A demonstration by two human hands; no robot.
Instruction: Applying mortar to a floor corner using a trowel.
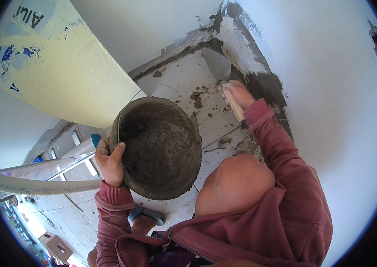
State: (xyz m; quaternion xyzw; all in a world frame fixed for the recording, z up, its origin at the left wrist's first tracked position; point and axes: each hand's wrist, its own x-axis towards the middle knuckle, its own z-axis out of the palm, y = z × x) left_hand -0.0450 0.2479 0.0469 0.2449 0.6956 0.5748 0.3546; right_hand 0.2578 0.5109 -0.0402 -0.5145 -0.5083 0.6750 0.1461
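Note:
My left hand [111, 161] grips the rim of a round, mortar-caked bucket [161, 147], thumb over the edge. The bucket is tilted toward me, and wet grey mortar coats its inside. In my right hand [239, 94] is a trowel, closed around its wooden handle [234, 106]. The trowel's grey blade [217, 63] points away from me, close to the foot of the wall near the corner. Whether the blade touches the wall I cannot tell. Fresh dark mortar [264, 86] runs along the base of the right wall.
Mortar crumbs [197, 99] lie scattered on the pale floor tiles [164, 82]. A large cream panel [64, 62] with worn blue print stands at the left. Below it curves a long pale strip [46, 187]. My bare knee [237, 182] is beside the right wall [330, 89]. A small stool [57, 248] stands at lower left.

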